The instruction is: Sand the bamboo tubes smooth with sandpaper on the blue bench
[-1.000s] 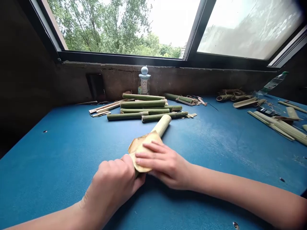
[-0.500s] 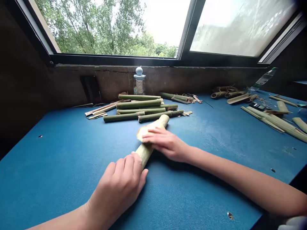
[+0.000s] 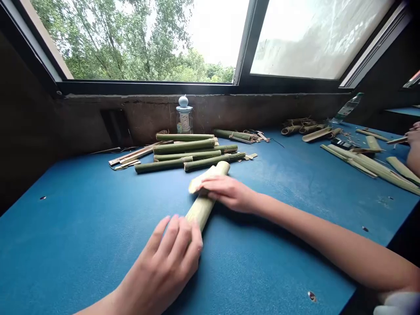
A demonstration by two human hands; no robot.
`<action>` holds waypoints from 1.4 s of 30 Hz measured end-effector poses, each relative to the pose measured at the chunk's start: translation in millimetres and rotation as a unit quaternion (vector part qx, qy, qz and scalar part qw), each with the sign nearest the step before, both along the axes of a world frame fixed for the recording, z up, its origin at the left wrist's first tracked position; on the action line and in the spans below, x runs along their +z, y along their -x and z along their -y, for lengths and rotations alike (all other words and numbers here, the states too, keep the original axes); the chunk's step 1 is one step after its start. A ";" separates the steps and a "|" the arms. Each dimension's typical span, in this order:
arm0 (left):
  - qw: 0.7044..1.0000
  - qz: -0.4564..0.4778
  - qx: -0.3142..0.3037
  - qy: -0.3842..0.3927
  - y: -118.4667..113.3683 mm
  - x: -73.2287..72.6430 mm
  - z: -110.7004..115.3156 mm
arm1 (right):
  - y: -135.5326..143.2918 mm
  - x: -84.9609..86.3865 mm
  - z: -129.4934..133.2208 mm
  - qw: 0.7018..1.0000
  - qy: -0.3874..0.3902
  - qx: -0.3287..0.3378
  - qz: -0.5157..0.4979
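Observation:
A pale, peeled bamboo tube (image 3: 201, 211) lies at a slant on the blue table. Around its near end are the fingers of my left hand (image 3: 173, 256), bent and slightly blurred, with the thumb hidden. Farther up the tube, my right hand (image 3: 229, 192) presses a pale sheet (image 3: 196, 183) over its upper side. The sheet looks like sandpaper, with a yellowish edge showing beyond the fingertips. Beyond the tube's far end lie several green bamboo tubes (image 3: 183, 146) side by side.
Flat bamboo strips (image 3: 133, 156) lie left of the green tubes. A clear jar with a blue lid (image 3: 184, 118) stands by the wall. Split bamboo (image 3: 374, 164) and a plastic bottle (image 3: 348, 108) are at the right, where another person's hand (image 3: 415, 133) shows at the edge.
My left hand's fingers have loosened and lifted somewhat on the near end of the tube. My right hand stays on the sheet, slightly shifted. Another person's hand has come into view at the right.

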State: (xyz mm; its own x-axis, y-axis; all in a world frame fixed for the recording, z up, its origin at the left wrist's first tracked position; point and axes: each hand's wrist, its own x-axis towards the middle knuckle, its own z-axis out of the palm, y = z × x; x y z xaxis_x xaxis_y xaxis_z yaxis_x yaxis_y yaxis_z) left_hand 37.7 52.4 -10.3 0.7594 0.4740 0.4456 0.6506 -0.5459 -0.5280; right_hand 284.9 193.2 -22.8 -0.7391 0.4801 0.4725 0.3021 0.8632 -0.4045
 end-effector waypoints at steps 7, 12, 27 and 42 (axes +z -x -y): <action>0.883 0.140 -0.283 0.346 8.4 13.5 -17.3 | -28.6 -1.1 -30.1 0.994 0.018 -0.101 -0.046; 0.836 0.150 -0.291 0.441 12.0 16.1 -19.7 | 4.5 4.4 5.6 0.999 0.004 0.040 -0.017; 0.991 0.091 -0.055 0.075 3.9 -0.7 -6.3 | -31.5 0.8 -19.2 0.985 -0.090 -0.143 0.046; 0.995 -0.020 0.092 0.026 5.9 12.6 -4.2 | -36.0 -11.8 -37.7 0.988 0.007 -0.146 -0.039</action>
